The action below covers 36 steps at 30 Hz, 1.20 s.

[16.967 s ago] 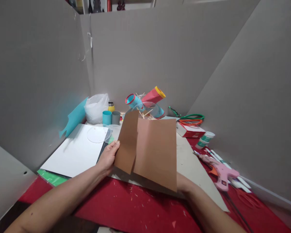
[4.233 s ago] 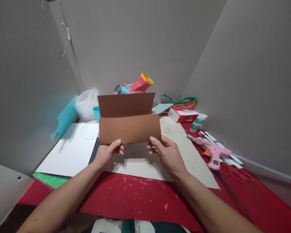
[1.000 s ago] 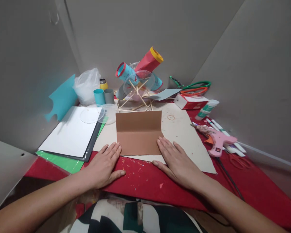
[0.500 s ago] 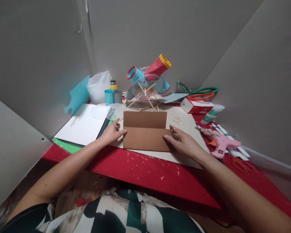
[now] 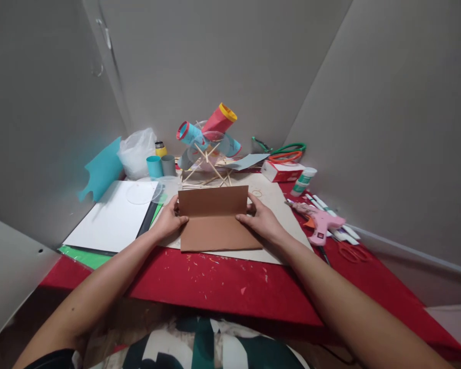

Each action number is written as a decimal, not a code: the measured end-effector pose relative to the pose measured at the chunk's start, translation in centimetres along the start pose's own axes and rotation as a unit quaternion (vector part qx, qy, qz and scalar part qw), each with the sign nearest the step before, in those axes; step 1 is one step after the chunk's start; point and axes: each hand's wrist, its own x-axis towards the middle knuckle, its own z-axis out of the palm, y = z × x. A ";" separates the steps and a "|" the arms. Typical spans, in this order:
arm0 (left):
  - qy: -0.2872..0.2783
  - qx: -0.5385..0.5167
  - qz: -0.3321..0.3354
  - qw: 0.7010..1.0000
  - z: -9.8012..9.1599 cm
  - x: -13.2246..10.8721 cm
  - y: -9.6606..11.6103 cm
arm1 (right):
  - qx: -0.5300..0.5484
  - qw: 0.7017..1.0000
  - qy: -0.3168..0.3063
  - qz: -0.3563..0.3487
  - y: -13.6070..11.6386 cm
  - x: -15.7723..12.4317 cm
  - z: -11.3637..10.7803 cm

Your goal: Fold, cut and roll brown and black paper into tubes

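Note:
A folded brown paper sheet point(image 5: 214, 220) lies on a grey cardboard sheet point(image 5: 280, 220) over the red table cover. Its far flap stands up from the crease. My left hand point(image 5: 169, 220) pinches the sheet's left edge at the fold, thumb on top. On the other side my right hand point(image 5: 259, 219) grips the right edge the same way, with fingers behind the raised flap.
A white board point(image 5: 111, 220) on green paper lies at the left. Behind stand a stick-and-paper-tube model point(image 5: 207, 148), two small cups point(image 5: 160, 165) and a plastic bag point(image 5: 138, 151). A pink glue gun point(image 5: 322, 223), glue bottle point(image 5: 302, 182) and red box point(image 5: 280, 171) sit right.
Both hands went from lying flat beside the sheet to gripping its side edges at the fold. The far flap is raised more steeply.

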 end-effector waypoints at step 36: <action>0.112 -0.256 -0.100 0.955 0.3 0.2 2.7 | 0.264 0.935 -0.131 0.198 -4.4 -1.4 -4.2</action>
